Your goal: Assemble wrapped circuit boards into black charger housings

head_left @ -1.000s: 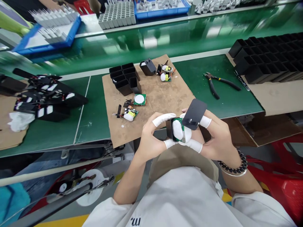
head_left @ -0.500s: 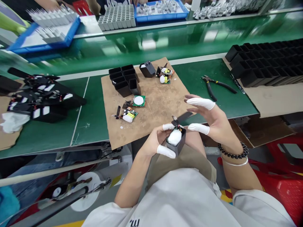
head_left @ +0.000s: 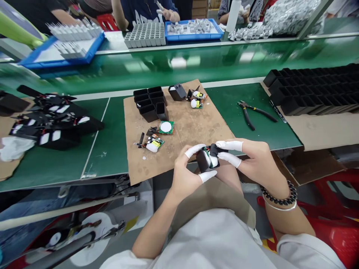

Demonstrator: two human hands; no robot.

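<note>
Both my hands meet just off the near edge of the bench, over my lap. My left hand is closed round a small black plastic case with a white-padded green circuit board inside it. My right hand pinches the black lid piece at the top of that case with white-capped fingers. Beyond them lies a brown cardboard sheet with loose circuit boards and a cluster of empty black cases.
Black-handled pliers lie on the green bench right of the cardboard. A tray of black cases sits far right, a heap of black parts far left. Other people work across the conveyor behind blue trays.
My right hand, open and lifted half a second ago, has come down and closed on the lid piece at the case. The left hand has kept hold of the case.
</note>
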